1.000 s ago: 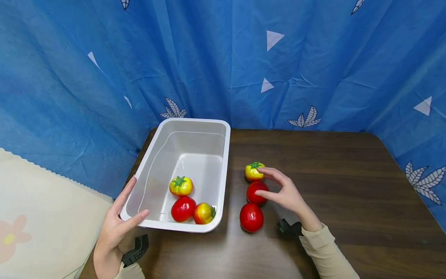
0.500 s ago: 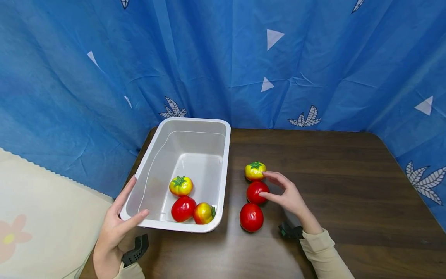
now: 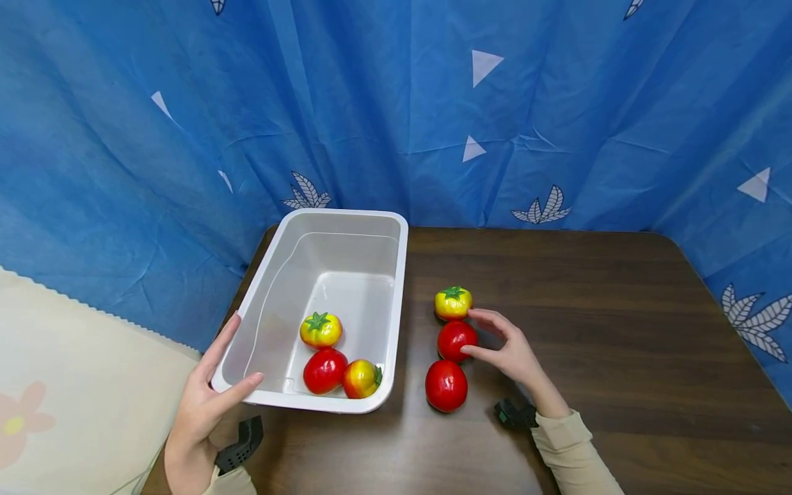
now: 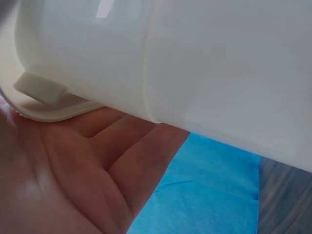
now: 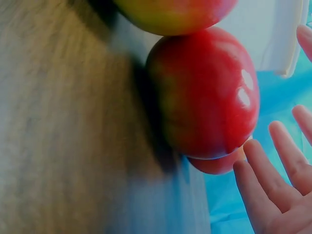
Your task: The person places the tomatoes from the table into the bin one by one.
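Note:
My left hand holds the near left corner of a white plastic tub, thumb over the rim. In the left wrist view, its fingers lie under the tub's rim and against its outer wall. Inside the tub are two yellow-red toy tomatoes, one upright and one on its side, with a red one between. On the table, a yellow tomato and two red ones, middle and near, form a row. Beside the middle one hovers my right hand, fingers spread and holding nothing.
The dark wooden table reaches right of the tomatoes. A blue curtain hangs along its back and sides. Pale cloth lies at the left. Each wrist wears a black device, such as the right one.
My right hand has drawn slightly back to the right, off the yellow and middle red tomatoes, showing more of them. My left hand, the tub and all the tomatoes stay put.

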`<act>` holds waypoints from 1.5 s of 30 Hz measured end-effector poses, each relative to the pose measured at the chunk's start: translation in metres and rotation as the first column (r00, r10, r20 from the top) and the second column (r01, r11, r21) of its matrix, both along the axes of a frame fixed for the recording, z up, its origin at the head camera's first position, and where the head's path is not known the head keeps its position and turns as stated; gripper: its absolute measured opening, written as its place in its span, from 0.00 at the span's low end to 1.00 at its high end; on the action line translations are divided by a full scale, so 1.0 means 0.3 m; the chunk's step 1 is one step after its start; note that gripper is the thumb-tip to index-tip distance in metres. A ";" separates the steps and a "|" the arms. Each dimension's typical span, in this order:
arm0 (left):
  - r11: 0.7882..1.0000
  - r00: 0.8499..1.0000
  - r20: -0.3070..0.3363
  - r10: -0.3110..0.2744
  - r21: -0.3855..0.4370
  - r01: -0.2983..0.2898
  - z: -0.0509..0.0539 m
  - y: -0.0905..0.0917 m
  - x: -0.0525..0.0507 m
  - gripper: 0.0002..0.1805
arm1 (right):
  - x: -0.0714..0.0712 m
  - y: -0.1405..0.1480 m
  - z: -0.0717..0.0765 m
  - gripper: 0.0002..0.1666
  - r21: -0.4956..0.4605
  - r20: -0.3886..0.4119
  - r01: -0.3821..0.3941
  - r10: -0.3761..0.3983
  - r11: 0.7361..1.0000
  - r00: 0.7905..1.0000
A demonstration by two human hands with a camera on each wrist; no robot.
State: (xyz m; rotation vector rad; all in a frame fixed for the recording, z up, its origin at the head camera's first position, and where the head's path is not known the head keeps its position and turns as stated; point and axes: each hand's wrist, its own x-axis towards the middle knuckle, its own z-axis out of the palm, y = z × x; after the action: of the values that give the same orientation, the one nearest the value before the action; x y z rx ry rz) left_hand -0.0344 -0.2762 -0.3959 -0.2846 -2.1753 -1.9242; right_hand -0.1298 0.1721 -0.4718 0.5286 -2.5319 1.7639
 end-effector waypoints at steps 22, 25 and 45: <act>1.000 0.999 0.033 0.004 -0.005 -0.004 -0.004 -0.004 -0.001 0.47 | 0.035 -0.039 0.053 0.34 0.020 0.025 -0.021 0.020 1.000 0.999; 1.000 0.999 0.035 0.005 -0.005 -0.005 -0.004 -0.003 -0.001 0.47 | 0.036 -0.039 0.051 0.34 0.023 0.034 -0.022 0.022 0.999 0.999; 1.000 1.000 0.029 -0.006 0.005 0.006 -0.008 -0.005 -0.002 0.47 | 0.035 -0.041 0.032 0.34 0.051 0.047 -0.023 0.021 0.998 0.999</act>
State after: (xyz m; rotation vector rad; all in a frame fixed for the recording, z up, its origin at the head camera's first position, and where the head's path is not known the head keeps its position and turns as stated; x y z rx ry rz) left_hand -0.0351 -0.2776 -0.3982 -0.2635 -2.1897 -1.9488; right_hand -0.1192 0.1597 -0.4621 0.5253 -2.6197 1.7419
